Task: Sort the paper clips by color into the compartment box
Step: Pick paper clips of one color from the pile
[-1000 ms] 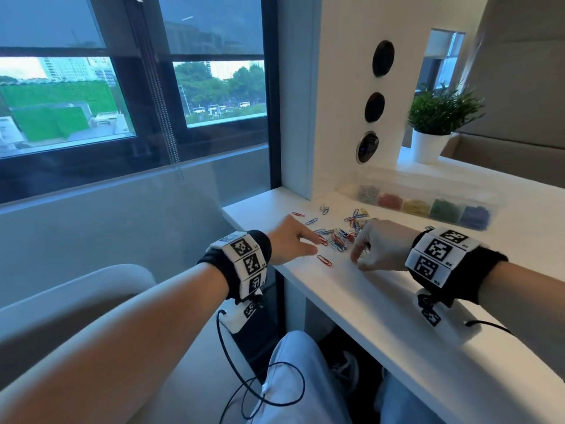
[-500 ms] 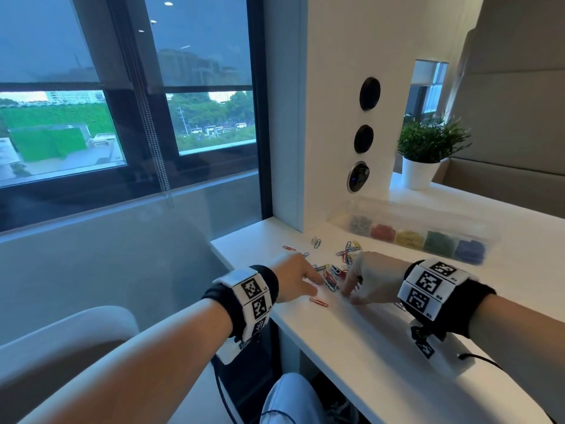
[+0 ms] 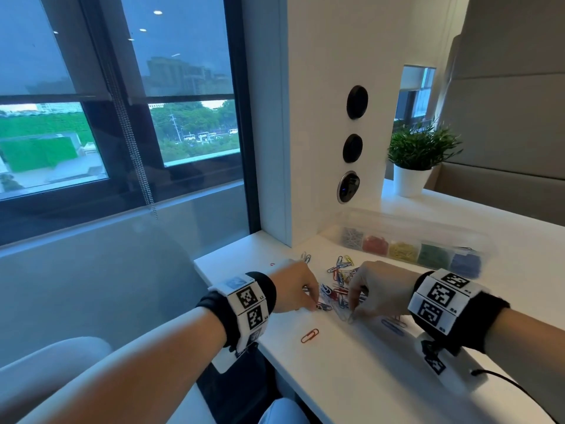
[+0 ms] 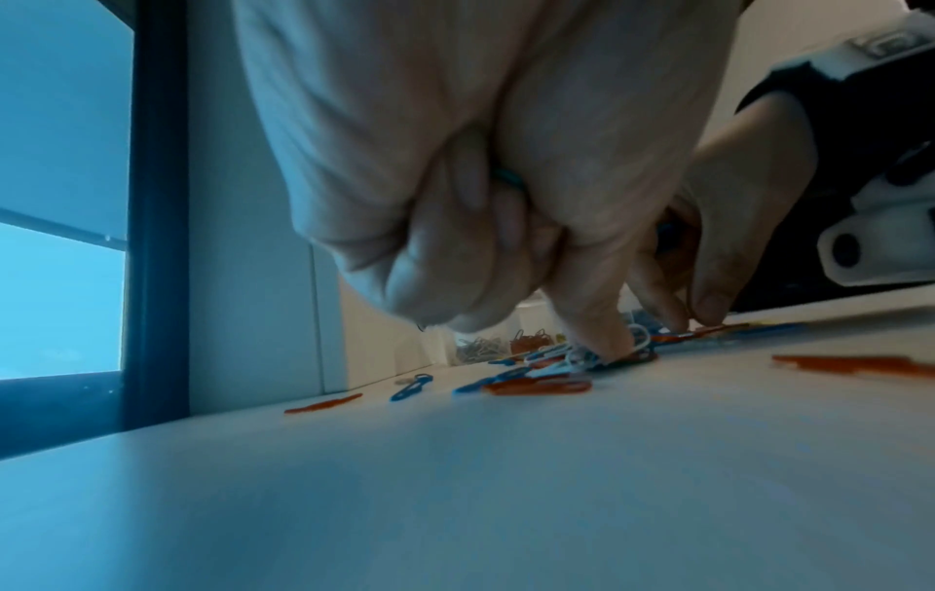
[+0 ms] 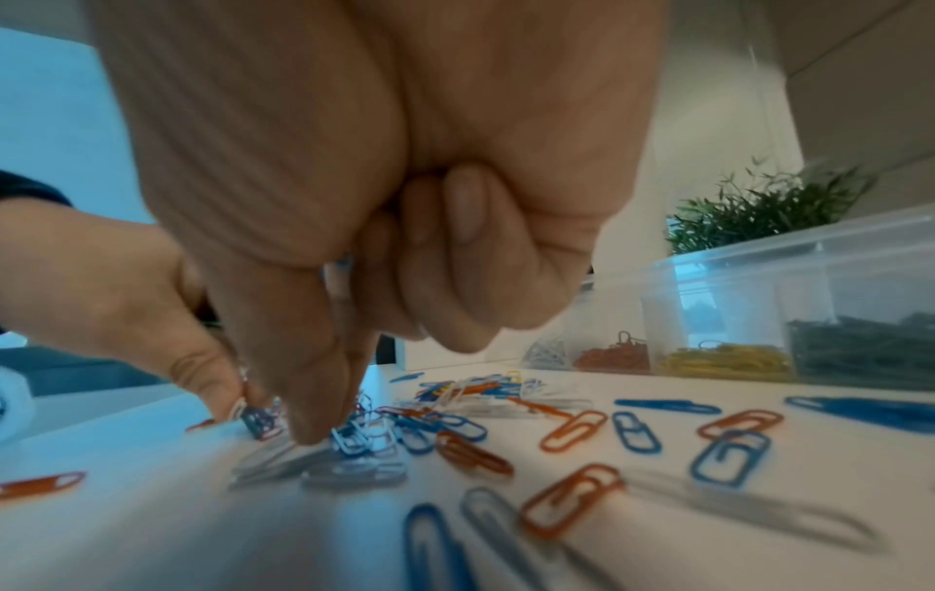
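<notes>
From the head view, my left hand [image 3: 295,289] and right hand [image 3: 377,290] pick at the mixed pile of coloured wire paper clips [image 3: 336,286] on the white table [image 3: 351,362]; the clear five-compartment plastic box [image 3: 409,246] stands far right. Left wrist view: fingers curled on something blue, one fingertip [image 4: 604,340] pressing clips. Right wrist view: thumb and finger pinched at the pile, contents unclear. Tangled clips could lift together, mixing colours. Too many to count.

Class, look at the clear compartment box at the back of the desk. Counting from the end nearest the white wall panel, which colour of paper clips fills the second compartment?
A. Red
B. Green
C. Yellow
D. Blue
A. In the head view the compartment box holds silver clips nearest the wall panel, then the red clips, followed by yellow, green and blue.
</notes>
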`<move>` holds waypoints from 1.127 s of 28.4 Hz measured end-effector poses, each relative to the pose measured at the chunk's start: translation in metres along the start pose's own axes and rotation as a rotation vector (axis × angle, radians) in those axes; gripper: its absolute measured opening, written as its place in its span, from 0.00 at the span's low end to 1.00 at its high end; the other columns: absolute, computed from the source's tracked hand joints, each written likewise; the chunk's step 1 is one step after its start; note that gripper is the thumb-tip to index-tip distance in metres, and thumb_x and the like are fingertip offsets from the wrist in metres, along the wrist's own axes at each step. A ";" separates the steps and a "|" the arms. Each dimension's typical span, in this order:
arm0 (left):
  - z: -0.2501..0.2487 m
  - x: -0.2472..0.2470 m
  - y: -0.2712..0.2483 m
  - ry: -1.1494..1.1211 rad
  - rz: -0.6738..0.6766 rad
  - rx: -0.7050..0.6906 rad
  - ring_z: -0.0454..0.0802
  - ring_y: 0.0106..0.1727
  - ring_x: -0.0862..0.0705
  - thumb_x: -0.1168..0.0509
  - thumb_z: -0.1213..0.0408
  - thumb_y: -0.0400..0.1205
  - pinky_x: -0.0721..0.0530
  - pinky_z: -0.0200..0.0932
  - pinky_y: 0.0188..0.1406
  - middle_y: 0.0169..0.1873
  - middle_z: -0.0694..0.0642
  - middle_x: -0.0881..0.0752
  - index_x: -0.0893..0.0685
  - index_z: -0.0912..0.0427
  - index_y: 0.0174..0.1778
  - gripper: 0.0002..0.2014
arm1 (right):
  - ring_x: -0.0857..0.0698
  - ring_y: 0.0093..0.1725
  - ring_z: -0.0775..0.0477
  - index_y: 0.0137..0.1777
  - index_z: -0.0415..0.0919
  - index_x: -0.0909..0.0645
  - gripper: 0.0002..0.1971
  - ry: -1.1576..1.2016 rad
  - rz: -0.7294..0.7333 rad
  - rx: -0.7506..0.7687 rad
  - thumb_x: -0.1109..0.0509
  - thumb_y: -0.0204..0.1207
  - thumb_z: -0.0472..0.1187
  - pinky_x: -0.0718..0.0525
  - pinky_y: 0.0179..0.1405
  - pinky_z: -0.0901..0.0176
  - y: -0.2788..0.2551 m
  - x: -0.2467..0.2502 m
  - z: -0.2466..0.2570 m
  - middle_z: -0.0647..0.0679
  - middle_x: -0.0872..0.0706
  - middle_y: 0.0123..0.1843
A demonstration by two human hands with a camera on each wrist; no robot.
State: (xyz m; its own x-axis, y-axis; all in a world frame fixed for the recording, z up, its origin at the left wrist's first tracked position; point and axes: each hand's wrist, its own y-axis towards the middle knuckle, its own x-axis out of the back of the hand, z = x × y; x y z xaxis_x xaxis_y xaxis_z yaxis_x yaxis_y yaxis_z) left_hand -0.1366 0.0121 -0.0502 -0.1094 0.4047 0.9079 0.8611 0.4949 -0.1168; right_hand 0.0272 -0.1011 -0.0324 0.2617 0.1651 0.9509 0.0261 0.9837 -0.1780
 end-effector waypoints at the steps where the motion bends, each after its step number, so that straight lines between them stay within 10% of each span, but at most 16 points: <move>1: 0.000 0.002 0.000 -0.025 -0.008 0.008 0.40 0.35 0.21 0.30 0.63 0.81 0.24 0.27 0.37 0.35 0.44 0.16 0.09 0.60 0.49 0.06 | 0.23 0.30 0.63 0.44 0.50 0.08 0.07 0.014 -0.015 -0.006 0.19 0.69 0.50 0.30 0.29 0.73 0.000 0.000 -0.001 0.65 0.19 0.28; 6: -0.001 0.010 -0.005 -0.096 -0.042 0.034 0.40 0.41 0.22 0.33 0.62 0.84 0.28 0.24 0.35 0.48 0.52 0.12 0.10 0.61 0.54 0.10 | 0.23 0.32 0.62 0.45 0.52 0.07 0.05 0.033 -0.025 -0.016 0.20 0.69 0.48 0.27 0.30 0.69 0.001 -0.004 0.001 0.63 0.16 0.31; 15: -0.003 0.012 -0.008 -0.285 -0.081 0.046 0.35 0.35 0.22 0.32 0.63 0.83 0.25 0.21 0.34 0.40 0.48 0.15 0.11 0.64 0.55 0.10 | 0.23 0.29 0.62 0.46 0.49 0.07 0.07 0.157 -0.125 0.021 0.23 0.72 0.49 0.31 0.28 0.71 0.004 -0.005 0.018 0.60 0.16 0.31; 20: -0.003 0.012 -0.013 -0.331 -0.106 0.115 0.38 0.26 0.29 0.31 0.58 0.82 0.30 0.25 0.23 0.27 0.46 0.23 0.13 0.61 0.40 0.10 | 0.21 0.27 0.61 0.32 0.52 0.11 0.08 0.348 -0.144 0.008 0.23 0.72 0.44 0.25 0.29 0.67 0.010 -0.002 0.024 0.51 0.11 0.31; 24: 0.005 0.015 -0.012 -0.234 -0.066 0.176 0.44 0.26 0.32 0.32 0.58 0.83 0.30 0.31 0.27 0.25 0.50 0.28 0.23 0.58 0.29 0.17 | 0.23 0.24 0.64 0.40 0.43 0.08 0.06 0.264 -0.105 -0.047 0.24 0.76 0.42 0.28 0.25 0.72 0.003 0.004 0.016 0.56 0.15 0.27; 32: 0.022 0.033 -0.005 0.051 -0.051 0.216 0.47 0.60 0.22 0.32 0.60 0.83 0.29 0.36 0.56 0.65 0.51 0.21 0.14 0.55 0.63 0.13 | 0.26 0.21 0.62 0.39 0.41 0.09 0.07 0.190 -0.091 -0.098 0.24 0.74 0.43 0.31 0.21 0.73 -0.002 0.017 -0.004 0.56 0.19 0.26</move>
State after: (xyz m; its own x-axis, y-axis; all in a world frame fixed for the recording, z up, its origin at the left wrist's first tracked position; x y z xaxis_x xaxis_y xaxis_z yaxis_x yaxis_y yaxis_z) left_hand -0.1551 0.0394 -0.0287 -0.1198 0.3385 0.9333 0.7282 0.6689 -0.1492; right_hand 0.0357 -0.1007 -0.0169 0.4307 0.0507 0.9011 0.1488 0.9808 -0.1263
